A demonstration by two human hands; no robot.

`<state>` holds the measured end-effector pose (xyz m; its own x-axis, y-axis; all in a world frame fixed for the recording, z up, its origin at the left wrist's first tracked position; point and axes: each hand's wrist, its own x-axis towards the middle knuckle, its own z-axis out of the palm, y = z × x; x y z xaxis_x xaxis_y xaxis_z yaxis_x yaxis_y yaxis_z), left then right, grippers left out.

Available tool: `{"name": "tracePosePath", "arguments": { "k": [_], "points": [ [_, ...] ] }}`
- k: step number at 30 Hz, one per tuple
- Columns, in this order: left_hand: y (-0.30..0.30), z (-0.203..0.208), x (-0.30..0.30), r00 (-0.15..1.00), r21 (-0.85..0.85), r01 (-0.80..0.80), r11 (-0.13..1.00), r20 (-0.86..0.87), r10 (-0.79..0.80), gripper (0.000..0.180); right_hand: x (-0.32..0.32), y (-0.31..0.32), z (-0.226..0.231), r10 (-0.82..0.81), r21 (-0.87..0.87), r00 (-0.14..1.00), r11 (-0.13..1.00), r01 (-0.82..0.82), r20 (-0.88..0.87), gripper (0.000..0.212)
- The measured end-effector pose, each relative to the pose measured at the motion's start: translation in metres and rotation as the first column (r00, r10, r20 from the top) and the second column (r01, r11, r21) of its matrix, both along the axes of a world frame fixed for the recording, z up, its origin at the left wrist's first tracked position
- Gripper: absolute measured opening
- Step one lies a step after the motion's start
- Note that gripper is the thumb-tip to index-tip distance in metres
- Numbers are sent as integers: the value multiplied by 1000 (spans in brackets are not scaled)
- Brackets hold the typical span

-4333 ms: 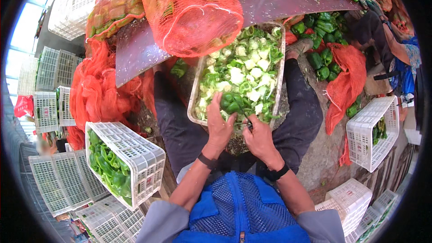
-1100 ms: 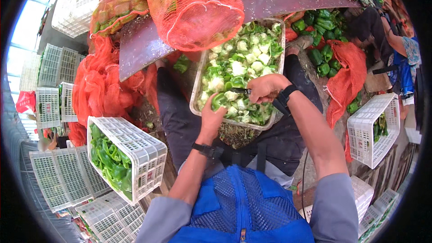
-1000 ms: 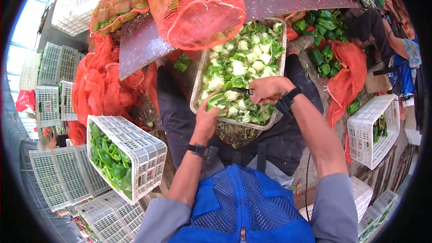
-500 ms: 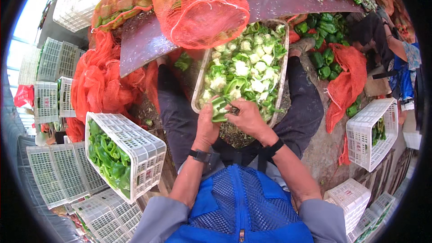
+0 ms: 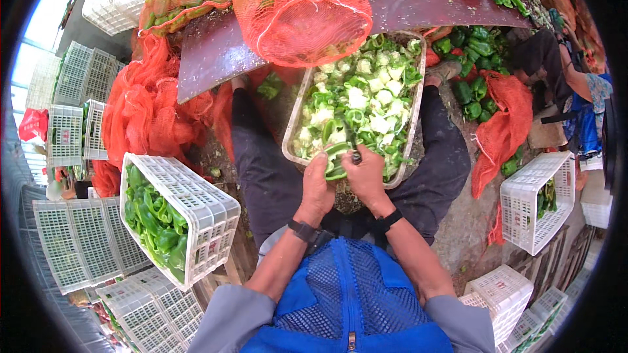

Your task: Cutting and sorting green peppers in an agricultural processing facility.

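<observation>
Just above the near end of a pale tub (image 5: 419,101), my left hand (image 5: 316,188) is closed on a cut green pepper (image 5: 335,168), which looks hollow with its inside facing up. My right hand (image 5: 366,180) grips a small knife (image 5: 352,136) by its dark handle, right beside the pepper. The knife's blade points away from me over the tub. Pale seed cores and green pepper trimmings (image 5: 358,97) heap up inside the tub, which stands between my legs.
An orange mesh sack (image 5: 301,16) lies on a dark board (image 5: 418,3) beyond the tub. At left, a white crate (image 5: 216,222) holds green peppers (image 5: 154,219). More peppers (image 5: 477,46) and red netting (image 5: 504,124) lie at right, near another person's arm (image 5: 579,82).
The knife has swung from lying against the pepper to pointing away over the tub. The pepper now shows its hollow inside, and both hands have shifted slightly toward the right.
</observation>
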<state>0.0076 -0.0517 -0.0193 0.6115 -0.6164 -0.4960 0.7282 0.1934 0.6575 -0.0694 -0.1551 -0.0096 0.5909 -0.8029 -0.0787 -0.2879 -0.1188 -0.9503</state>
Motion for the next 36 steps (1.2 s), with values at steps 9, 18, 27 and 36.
{"name": "tracePosePath", "arguments": {
  "k": [9, 18, 27, 36],
  "points": [
    [3, 7, 7, 991, -91, 96, 991, -82, -104, 49, -24, -20, 11, -347, 126, 938, 930, 346, -16, 12],
    [-8, -13, -6, 932, 115, 120, 986, 328, -152, 45, -19, -13, 15, 196, 446, 979, 883, -150, -59, 19],
    [13, 20, 28, 973, 46, 142, 989, 176, -148, 37, -4, -33, 8, -107, 139, 988, 986, 91, 110, 7],
    [71, 57, 52, 348, 457, -384, 802, 876, -333, 35, 36, -41, -1, 298, -360, 834, 796, -485, -464, 31]
  ]
}}
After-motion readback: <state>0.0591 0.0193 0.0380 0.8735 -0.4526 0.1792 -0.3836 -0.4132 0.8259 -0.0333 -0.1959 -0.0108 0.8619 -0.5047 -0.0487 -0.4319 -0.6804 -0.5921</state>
